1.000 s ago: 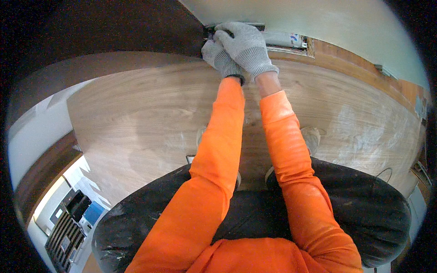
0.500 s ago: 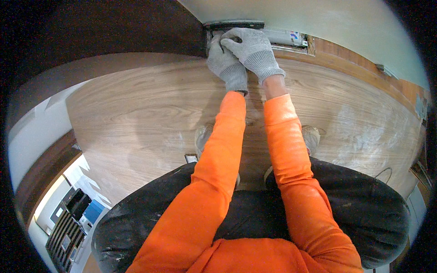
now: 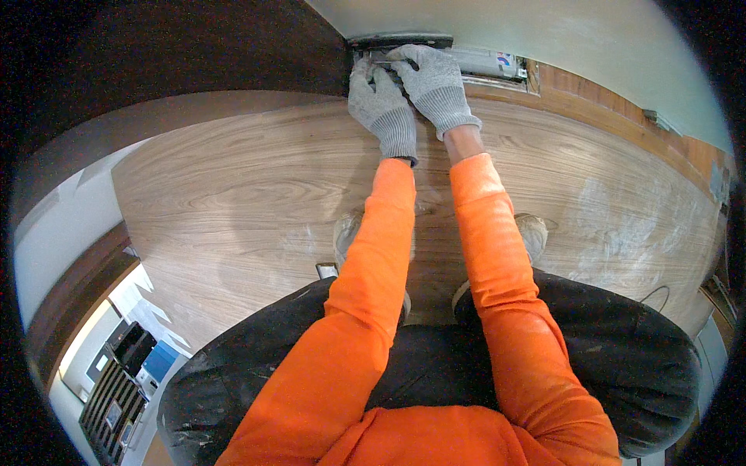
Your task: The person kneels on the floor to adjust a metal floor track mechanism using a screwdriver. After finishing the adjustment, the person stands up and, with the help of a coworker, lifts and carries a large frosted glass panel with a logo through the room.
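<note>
Crouched over a wood-grain floor (image 3: 256, 194), I work with both gloved hands at the top centre of the frame, where the boards run up against a pale wall (image 3: 590, 54) and a dark panel (image 3: 194, 54). The flooring looks laid across almost everything in view; what seems left, to my eye, is the narrow strip along the wall, where a dark flat piece (image 3: 400, 40) sits in the corner and a bare wooden band (image 3: 622, 105) shows to the upper right.

My left hand (image 3: 379, 105), in a grey knit glove, lies palm down with fingers curled toward the dark piece, its fingertips at the lower edge; whether it truly grips anything I cannot tell, since the glove hides the contact. My right hand (image 3: 432, 85), gloved the same, is bent over just beside it, fingers closed around a thin pale bar (image 3: 382, 60) that pokes out to the left between the two hands. A light-coloured tube (image 3: 491, 64) lies along the wall just right of my right hand.

Both arms in orange sleeves (image 3: 373, 256) stretch straight up the frame from the lower edge, nearly parallel, wrists close together. My knees in dark trousers (image 3: 622, 349) fill the bottom, shoes (image 3: 535, 233) beneath the elbows.
</note>
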A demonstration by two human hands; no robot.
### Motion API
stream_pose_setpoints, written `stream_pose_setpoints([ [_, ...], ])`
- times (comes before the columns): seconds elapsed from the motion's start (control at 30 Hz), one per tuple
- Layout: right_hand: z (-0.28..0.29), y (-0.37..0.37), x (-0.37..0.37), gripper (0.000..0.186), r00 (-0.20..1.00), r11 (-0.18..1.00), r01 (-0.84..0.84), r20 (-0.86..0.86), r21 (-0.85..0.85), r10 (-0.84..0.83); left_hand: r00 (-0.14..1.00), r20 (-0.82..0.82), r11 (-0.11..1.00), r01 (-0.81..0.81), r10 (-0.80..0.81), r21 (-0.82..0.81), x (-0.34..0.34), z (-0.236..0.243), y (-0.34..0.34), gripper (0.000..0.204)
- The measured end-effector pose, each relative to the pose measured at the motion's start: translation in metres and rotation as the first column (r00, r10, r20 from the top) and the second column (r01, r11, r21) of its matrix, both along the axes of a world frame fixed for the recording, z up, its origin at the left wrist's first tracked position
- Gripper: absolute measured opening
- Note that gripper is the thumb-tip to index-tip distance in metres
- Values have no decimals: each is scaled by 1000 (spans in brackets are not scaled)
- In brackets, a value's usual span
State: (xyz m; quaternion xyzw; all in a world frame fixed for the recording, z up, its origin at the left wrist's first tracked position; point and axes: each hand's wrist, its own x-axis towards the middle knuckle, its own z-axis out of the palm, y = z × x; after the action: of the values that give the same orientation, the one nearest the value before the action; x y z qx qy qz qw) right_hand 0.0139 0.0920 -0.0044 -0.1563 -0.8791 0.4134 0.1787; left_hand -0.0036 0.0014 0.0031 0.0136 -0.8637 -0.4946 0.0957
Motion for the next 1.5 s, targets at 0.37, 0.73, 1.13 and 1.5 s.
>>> stream_pose_setpoints([
  [0.37,1,-7,-5,21,995,987,87,-53,137,-80,999,29,999,13,-12,-36,-9,-9,0,31],
  [0.73,29,-17,-21,25,997,996,71,-44,46,-69,988,-100,917,71,-119,-393,-21,-18,-6,25],
  [1.13,15,-12,-6,25,964,963,253,109,-90,-243,999,-15,969,33,-38,-247,-24,-14,-3,26],
  [1.5,6,-24,-3,18,944,936,309,-69,-169,-324,1000,-22,999,-1,0,-40,-16,-4,-4,26],
])
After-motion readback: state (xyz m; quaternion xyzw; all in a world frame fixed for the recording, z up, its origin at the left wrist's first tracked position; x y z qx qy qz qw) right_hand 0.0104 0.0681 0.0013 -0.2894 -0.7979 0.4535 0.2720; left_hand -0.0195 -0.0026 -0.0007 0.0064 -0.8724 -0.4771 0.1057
